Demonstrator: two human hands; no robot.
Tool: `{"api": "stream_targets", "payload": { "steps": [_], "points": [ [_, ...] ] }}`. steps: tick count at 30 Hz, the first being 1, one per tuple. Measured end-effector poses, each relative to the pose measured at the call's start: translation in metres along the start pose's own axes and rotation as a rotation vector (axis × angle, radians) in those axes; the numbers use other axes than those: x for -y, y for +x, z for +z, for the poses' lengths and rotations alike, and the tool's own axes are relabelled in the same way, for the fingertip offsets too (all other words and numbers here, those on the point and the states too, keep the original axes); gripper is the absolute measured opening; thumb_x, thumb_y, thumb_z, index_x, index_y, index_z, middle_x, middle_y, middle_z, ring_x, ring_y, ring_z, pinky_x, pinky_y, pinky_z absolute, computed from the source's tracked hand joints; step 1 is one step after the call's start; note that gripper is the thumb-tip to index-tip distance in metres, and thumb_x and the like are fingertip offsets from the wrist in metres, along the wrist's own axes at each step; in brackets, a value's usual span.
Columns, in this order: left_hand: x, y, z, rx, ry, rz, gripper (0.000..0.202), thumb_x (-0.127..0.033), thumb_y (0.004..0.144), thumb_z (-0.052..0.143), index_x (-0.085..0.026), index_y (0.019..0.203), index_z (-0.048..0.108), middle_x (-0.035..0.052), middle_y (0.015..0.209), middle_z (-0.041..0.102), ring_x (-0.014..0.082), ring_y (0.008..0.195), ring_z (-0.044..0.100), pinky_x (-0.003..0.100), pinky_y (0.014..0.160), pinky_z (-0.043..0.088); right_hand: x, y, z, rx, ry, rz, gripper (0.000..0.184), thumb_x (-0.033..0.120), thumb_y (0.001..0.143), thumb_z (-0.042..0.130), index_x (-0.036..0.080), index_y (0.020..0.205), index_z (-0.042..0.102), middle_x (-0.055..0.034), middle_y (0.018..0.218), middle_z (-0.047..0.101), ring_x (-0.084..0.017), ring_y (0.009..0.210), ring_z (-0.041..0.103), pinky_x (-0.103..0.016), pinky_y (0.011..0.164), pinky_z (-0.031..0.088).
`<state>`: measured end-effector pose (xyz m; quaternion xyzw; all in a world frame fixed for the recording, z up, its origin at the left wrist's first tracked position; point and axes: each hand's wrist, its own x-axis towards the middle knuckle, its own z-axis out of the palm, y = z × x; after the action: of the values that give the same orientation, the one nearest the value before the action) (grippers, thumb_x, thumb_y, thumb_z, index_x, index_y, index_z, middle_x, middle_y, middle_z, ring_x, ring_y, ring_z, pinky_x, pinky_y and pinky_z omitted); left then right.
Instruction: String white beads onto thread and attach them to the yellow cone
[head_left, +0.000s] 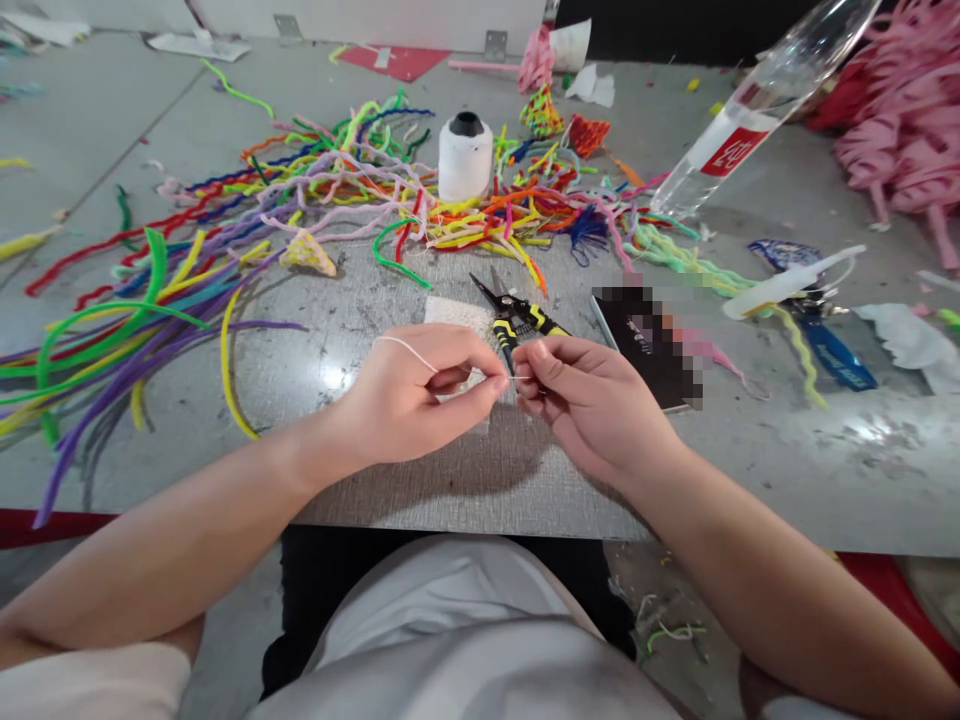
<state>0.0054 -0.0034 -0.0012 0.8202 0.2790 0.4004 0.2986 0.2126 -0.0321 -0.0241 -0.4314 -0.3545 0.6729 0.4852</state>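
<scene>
Close to the table's front edge, my left hand (431,390) pinches a thin white thread (409,350) between thumb and forefinger. A loop of that thread runs over the back of the same hand. Fingertip to fingertip with it, my right hand (585,400) is closed on the thread too, with a short stretch showing between the two. Just beyond my fingers lie pliers-like snips (517,310) with black and yellow handles, jaws apart. Under my hands is a small white textured pad (457,312), partly covered. Farther back stands a white thread spool (465,165) with a dark top.
Colourful pipe cleaners (165,310) spread across the left and back. A dark phone-like slab (645,350), partly pixelated, lies to the right. Beyond it are a tilted clear bottle (750,125), a white glue-like tube (795,282), a blue strap (832,350) and pink bundles (900,130).
</scene>
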Motion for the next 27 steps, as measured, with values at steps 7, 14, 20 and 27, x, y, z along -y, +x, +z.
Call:
{"api": "stream_targets", "payload": {
  "steps": [7, 14, 20, 27],
  "points": [
    [-0.009, -0.002, 0.000, 0.036, -0.359, -0.455, 0.010, -0.021, 0.090, 0.074, -0.018, 0.083, 0.069, -0.0076, 0.054, 0.044, 0.0058, 0.045, 0.035, 0.019, 0.040, 0.021, -0.002, 0.000, -0.004, -0.004, 0.013, -0.015, 0.033, 0.047, 0.077, 0.100, 0.023, 0.082, 0.078, 0.0014, 0.080, 0.074, -0.011, 0.070, 0.064, -0.024, 0.062, 0.053],
    [-0.012, -0.005, 0.002, 0.022, -0.300, -0.416, 0.010, -0.023, 0.094, 0.072, -0.019, 0.086, 0.070, -0.0056, 0.053, 0.051, 0.0067, 0.044, 0.039, 0.020, 0.040, 0.025, 0.002, -0.008, -0.002, 0.048, 0.038, 0.037, 0.029, 0.037, 0.071, 0.105, 0.028, 0.092, 0.086, -0.0003, 0.090, 0.084, -0.013, 0.074, 0.074, -0.028, 0.071, 0.064],
    [-0.015, -0.006, 0.001, -0.041, -0.050, -0.150, 0.011, -0.021, 0.096, 0.072, -0.017, 0.086, 0.073, -0.0033, 0.056, 0.061, 0.0040, 0.044, 0.035, 0.022, 0.043, 0.028, 0.002, -0.008, -0.002, 0.031, -0.020, -0.008, 0.026, 0.038, 0.076, 0.103, 0.028, 0.089, 0.082, 0.0012, 0.087, 0.083, -0.014, 0.073, 0.075, -0.031, 0.073, 0.067],
    [-0.020, -0.005, 0.001, -0.038, -0.040, -0.150, 0.011, -0.018, 0.097, 0.069, -0.020, 0.087, 0.072, -0.0045, 0.057, 0.060, 0.0050, 0.044, 0.037, 0.024, 0.044, 0.029, 0.008, -0.012, 0.002, 0.062, -0.012, -0.019, 0.029, 0.039, 0.073, 0.104, 0.029, 0.082, 0.079, 0.0009, 0.086, 0.084, -0.016, 0.074, 0.077, -0.030, 0.067, 0.064]
  ]
}}
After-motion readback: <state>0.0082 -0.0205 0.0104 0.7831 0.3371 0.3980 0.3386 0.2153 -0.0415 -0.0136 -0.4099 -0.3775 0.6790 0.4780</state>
